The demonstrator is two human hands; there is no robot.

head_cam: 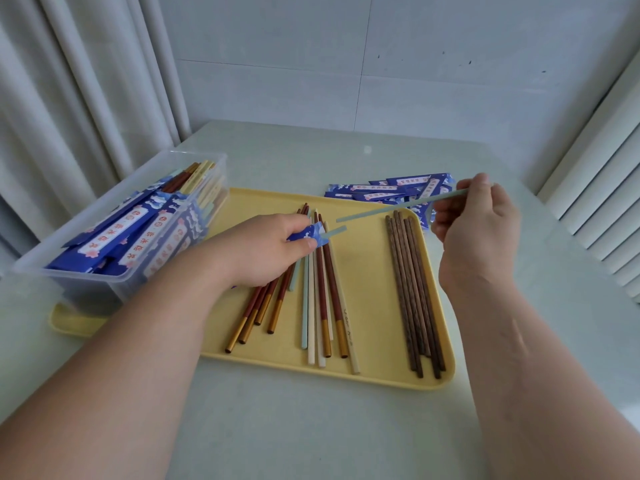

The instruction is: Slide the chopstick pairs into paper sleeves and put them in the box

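a pale table carries 1 yellow tray at its near middle. loose chopsticks lie lengthwise on the tray in 2 groups. the right group is about 6 dark wooden chopsticks, packed side by side. the middle group holds 6 red-brown chopsticks with gold ends, 4 of them fanned to the left and 2 straighter. among these lie about 4 cream ones and 2 mint ones, partly overlapping, so that count is rough.

above the middle group, the left hand grips 1 blue paper sleeve between thumb and curled fingers. the end of 1 mint chopstick pokes out of the sleeve's open mouth. the right hand is raised over the tray's far right corner and pinches the top of a 2nd mint chopstick. its tip points toward the sleeve mouth and sits just short of it.

1 clear plastic box stands on the tray's left end, filled with many sleeved pairs, too overlapped to count. beyond the tray's far edge lies 1 pile of empty blue sleeves, at least 5. pale curtains hang behind.
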